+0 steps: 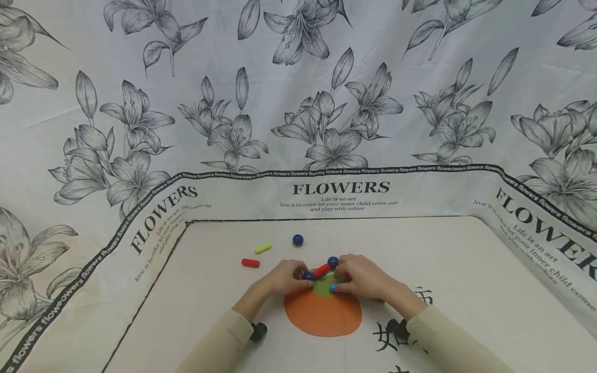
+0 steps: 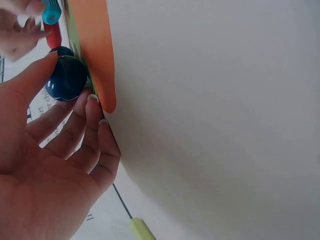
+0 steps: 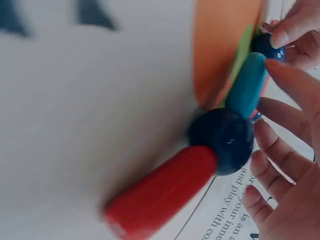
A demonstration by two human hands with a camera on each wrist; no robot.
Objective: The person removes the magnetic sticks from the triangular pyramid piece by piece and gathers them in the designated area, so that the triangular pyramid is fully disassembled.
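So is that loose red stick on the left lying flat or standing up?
Lying flat. The red stick rests lengthwise on the cloth, apart from both hands, near a yellow stick.

A cloth-draped corner in soft, even light

A pale flower-print backdrop (image 1: 298,93) fills the upper frame; its black-lettered band (image 1: 340,189) borders the cream surface (image 1: 466,269), where an orange circle (image 1: 322,316) sits at lower centre.

Cloth-covered table (image 1: 466,259) w/ red stick (image 1: 250,263), yellow stick (image 1: 263,248), blue ball (image 1: 298,240).

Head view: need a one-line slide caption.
Both hands, left hand and right hand, join red stick and blue balls over an orange circle; spare pieces lie beyond.
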